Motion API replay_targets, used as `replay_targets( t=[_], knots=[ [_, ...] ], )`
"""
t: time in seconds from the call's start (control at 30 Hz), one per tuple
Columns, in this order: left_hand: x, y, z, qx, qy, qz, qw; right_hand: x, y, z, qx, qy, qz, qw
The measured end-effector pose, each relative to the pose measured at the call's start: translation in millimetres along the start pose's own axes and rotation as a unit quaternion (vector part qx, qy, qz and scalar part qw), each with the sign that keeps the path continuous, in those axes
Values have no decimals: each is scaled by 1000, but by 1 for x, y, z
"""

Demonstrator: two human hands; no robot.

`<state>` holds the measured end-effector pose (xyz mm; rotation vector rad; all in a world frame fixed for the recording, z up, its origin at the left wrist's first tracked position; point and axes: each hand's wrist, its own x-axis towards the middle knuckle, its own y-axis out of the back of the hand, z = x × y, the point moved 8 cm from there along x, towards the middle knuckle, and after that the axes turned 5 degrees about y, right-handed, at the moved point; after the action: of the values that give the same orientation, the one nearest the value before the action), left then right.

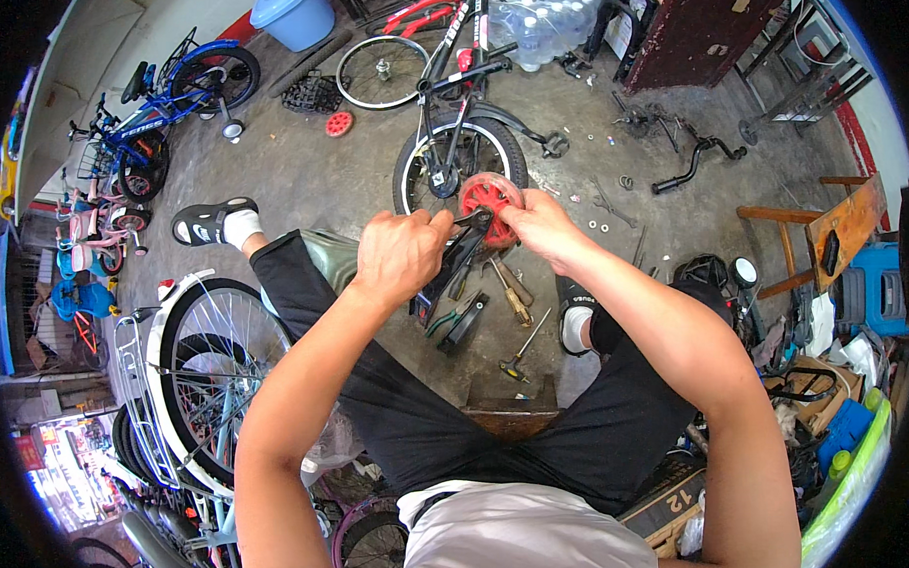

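Observation:
My right hand grips a small red spoked wheel by its right side, raised above the floor between my knees. A dark tool, perhaps a wrench, reaches from my closed left hand to the wheel's hub. Most of that tool is hidden by my fingers, so its exact kind is unclear. Just beyond the wheel stands a bicycle's black-tyred wheel with a dark fork and mudguard. On the floor below my hands lie a wooden-handled screwdriver, green-handled pliers and a yellow-and-black screwdriver.
A second red wheel lies on the floor. A large bicycle wheel stands close by my left leg. Handlebars, a spanner and small nuts are scattered to the right, near a wooden stool. A blue bicycle stands far left.

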<state>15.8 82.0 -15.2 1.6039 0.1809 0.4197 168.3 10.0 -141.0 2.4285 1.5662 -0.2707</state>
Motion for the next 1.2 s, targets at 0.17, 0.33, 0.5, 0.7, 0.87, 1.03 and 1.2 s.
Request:
replay_targets(
  t=[0.17,0.33,0.5,0.7,0.87,1.03,1.2],
  knots=[
    [0,1,-2,2,17,20,1000,-5,1,-15,-32,-9,-11,999],
    [2,8,3,6,-3,32,999,2,7,-4,-70,19,48,996],
    [2,6,-1,11,4,37,999,2,6,-13,-59,21,38,997],
    [1,5,-4,11,14,20,1000,-4,8,-18,-66,15,19,998],
    [1,5,-3,9,16,24,1000,-4,9,-15,-46,28,33,998],
    [0,10,-4,16,16,38,999,1,6,-18,-43,11,17,999],
    [4,9,-3,6,10,30,999,4,9,-15,-59,1,16,998]
  ],
)
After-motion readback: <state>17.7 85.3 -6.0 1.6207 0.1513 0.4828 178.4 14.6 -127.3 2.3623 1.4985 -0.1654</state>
